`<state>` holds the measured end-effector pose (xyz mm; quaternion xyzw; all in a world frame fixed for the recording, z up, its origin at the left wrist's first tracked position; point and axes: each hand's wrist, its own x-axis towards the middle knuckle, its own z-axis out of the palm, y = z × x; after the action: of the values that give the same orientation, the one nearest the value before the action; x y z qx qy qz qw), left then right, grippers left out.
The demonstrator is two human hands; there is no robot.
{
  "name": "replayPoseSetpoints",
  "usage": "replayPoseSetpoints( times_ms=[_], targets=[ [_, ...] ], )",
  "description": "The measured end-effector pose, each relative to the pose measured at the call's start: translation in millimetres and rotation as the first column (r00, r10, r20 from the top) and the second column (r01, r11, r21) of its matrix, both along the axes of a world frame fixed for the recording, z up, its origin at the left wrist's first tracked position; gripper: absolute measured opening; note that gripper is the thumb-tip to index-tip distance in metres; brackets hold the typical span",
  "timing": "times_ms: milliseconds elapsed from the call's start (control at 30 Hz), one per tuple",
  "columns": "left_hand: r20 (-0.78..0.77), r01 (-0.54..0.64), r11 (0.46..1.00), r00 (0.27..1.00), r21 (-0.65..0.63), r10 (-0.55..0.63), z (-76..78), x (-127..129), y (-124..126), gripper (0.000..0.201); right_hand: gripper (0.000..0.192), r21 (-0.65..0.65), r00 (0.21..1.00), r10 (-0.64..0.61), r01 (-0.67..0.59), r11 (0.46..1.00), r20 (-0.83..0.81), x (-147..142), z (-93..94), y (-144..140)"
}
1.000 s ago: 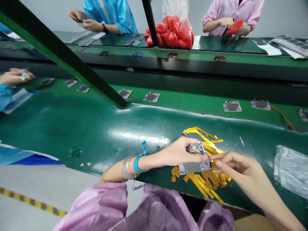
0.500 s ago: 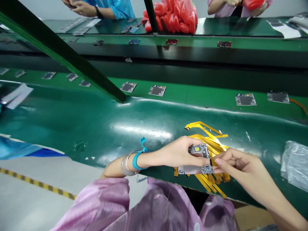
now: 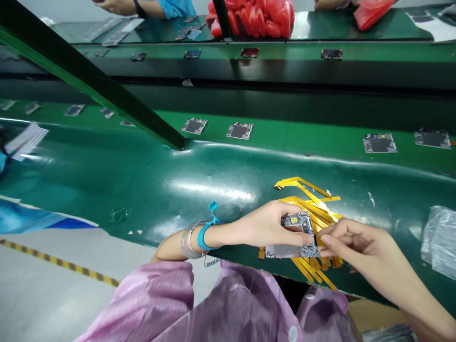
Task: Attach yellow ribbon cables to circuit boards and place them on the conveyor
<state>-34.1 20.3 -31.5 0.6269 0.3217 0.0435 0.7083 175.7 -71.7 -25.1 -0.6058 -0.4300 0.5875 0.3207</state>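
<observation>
My left hand [image 3: 269,223] grips a circuit board [image 3: 295,221] with a yellow square on it, thumb lying across its face. At the board's right edge, my right hand [image 3: 351,242] pinches thumb and forefinger together on what looks like a yellow flex cable, mostly hidden by the fingertips. Whether the cable joins the board cannot be made out. Beneath the board and both hands lies a loose pile of yellow flex cables [image 3: 309,273], spreading over the green bench mat [image 3: 213,171]. A blue wrist strap [image 3: 204,236] and a clear bangle circle my left wrist.
Beyond the mat runs a green belt [image 3: 306,130] carrying several circuit boards [image 3: 240,130]. A green post [image 3: 142,111] slants down at left. Clear plastic bags [image 3: 441,242] lie at right. Across the line are red pouches [image 3: 261,19] and two people's arms.
The boards on the near belt to the right of the post have shifted right, and the view has tilted slightly. Both hands stay at the same board with nearly the same hold.
</observation>
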Motion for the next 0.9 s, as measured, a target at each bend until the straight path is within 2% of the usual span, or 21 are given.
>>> replayPoseSetpoints(
  times_ms=[333, 633, 733, 900],
  targets=[
    [0.068, 0.013, 1.0, 0.998, 0.004, -0.013, -0.8, 2.0, 3.7, 0.018, 0.03, -0.052, 0.996, 0.079, -0.081, 0.995, -0.037, 5.5, -2.4, 0.9],
    [0.148, -0.034, 0.997, 0.988, -0.071, 0.044, -4.1, 6.5, 6.2, 0.028, 0.028, -0.05, 0.998, 0.037, -0.04, 0.998, -0.048, 6.4, -1.1, -0.2],
    [0.115, -0.062, 0.996, 0.991, -0.062, 0.069, -4.3, 7.7, 6.4, 0.02, 0.026, -0.022, 0.999, 0.022, -0.023, 0.999, -0.043, 4.6, -2.4, -0.2],
    [0.038, -0.07, 0.997, 0.997, -0.028, 0.071, -9.9, 12.9, 5.7, 0.022, 0.025, 0.013, 1.0, 0.021, -0.021, 1.0, -0.018, 4.0, -6.5, -0.3]
  ],
)
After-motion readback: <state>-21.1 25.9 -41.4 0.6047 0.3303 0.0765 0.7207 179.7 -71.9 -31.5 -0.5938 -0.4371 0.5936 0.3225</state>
